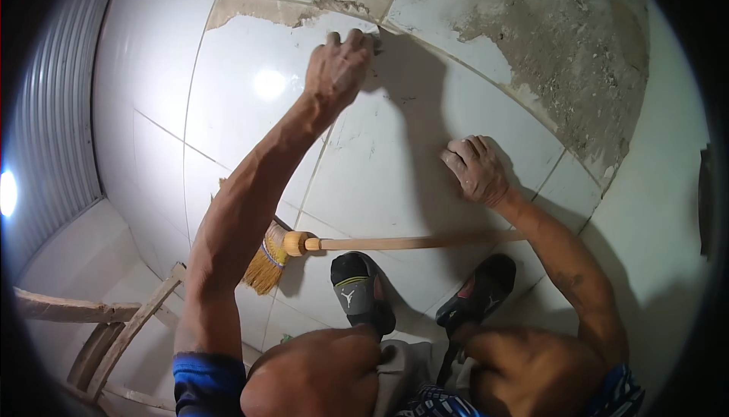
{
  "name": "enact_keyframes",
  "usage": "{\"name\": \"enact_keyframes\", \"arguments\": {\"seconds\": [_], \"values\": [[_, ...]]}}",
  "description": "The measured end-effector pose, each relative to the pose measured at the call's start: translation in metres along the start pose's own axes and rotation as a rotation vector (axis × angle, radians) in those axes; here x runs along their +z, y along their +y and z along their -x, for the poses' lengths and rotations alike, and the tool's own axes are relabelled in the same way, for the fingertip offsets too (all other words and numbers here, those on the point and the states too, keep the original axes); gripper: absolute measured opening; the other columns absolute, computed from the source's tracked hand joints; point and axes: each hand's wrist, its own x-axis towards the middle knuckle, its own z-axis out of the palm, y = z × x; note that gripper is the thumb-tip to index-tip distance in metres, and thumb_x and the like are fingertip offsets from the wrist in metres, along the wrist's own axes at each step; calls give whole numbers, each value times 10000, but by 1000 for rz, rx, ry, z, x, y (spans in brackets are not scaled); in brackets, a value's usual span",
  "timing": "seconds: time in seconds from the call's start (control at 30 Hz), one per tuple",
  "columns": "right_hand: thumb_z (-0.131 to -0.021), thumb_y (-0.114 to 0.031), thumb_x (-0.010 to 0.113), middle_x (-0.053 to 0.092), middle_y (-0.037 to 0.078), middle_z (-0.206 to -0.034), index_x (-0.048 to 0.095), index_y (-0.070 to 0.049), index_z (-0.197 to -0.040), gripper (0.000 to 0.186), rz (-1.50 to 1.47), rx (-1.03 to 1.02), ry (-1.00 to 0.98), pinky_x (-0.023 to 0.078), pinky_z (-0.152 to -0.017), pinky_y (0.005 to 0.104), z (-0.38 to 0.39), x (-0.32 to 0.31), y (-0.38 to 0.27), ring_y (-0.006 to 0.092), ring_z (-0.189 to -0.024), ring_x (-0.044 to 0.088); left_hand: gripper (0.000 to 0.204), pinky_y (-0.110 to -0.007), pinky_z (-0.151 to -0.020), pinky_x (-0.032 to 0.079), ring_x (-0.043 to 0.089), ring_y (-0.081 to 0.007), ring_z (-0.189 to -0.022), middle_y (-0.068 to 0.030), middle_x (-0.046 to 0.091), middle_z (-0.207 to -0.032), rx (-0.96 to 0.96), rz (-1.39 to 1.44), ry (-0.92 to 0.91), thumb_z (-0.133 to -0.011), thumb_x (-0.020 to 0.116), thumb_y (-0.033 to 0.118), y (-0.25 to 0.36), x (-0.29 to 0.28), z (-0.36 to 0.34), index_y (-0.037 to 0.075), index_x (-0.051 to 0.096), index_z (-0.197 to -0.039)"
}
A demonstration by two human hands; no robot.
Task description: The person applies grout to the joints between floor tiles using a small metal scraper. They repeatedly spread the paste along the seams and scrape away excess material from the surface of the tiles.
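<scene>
My left hand (339, 64) reaches to a tile seam at the top, fingers curled around a small pale piece (369, 34) that is mostly hidden, beside broken grout and exposed beige mortar (254, 11). My right hand (474, 166), dusted white, rests on a white floor tile (380, 151) with fingers curled down; whether it holds anything is hidden. A broom (266, 265) with straw bristles and a wooden handle (395, 243) lies across the tiles, by my feet and under my forearms.
A rough grey patch of bare screed (562, 75) spreads at upper right, beside a pale surface (661, 212). A corrugated metal panel (64, 113) runs along the left. A weathered wooden chair or frame (137, 326) is at lower left. My sandalled feet (349, 288) are planted near the bottom middle.
</scene>
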Motion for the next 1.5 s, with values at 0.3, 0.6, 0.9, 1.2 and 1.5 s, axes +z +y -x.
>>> {"name": "enact_keyframes", "arguments": {"seconds": [0.3,0.6,0.9,1.2,1.5], "values": [[-828,-71,581,546,107,-979,625,-38,-974,157,-57,21,-6,474,-792,405,1,4,-6,275,-889,563,238,-344,-735,601,615,-266,-999,-75,631,-1147,-116,117,-95,-920,631,136,-2,-11,-6,126,652,-1157],[-846,-60,570,555,110,-971,623,-40,-977,143,-90,88,25,479,-777,414,3,7,-15,279,-887,571,264,-354,-738,603,611,-283,-998,-68,631,-1156,-32,77,-35,-962,551,133,-17,-4,1,145,655,-1204],[-862,-79,577,544,96,-951,629,-52,-976,129,-62,58,-13,478,-793,398,6,6,-6,276,-887,564,259,-341,-779,588,615,-241,-910,-98,655,-1154,-111,68,-156,-936,570,60,3,-7,7,122,694,-1154],[-821,-90,596,542,91,-949,652,-54,-1046,235,51,5,26,486,-759,398,1,4,-5,262,-863,563,241,-385,-736,593,663,-291,-844,-149,657,-1085,-203,159,-104,-894,576,64,-4,-11,-6,120,703,-1091],[-802,-107,615,549,110,-954,650,-51,-1079,285,8,13,2,492,-765,418,5,4,-8,276,-875,568,264,-379,-714,591,651,-269,-920,-134,644,-1142,-133,118,-180,-917,565,71,-9,-15,-9,101,687,-1149]]}}
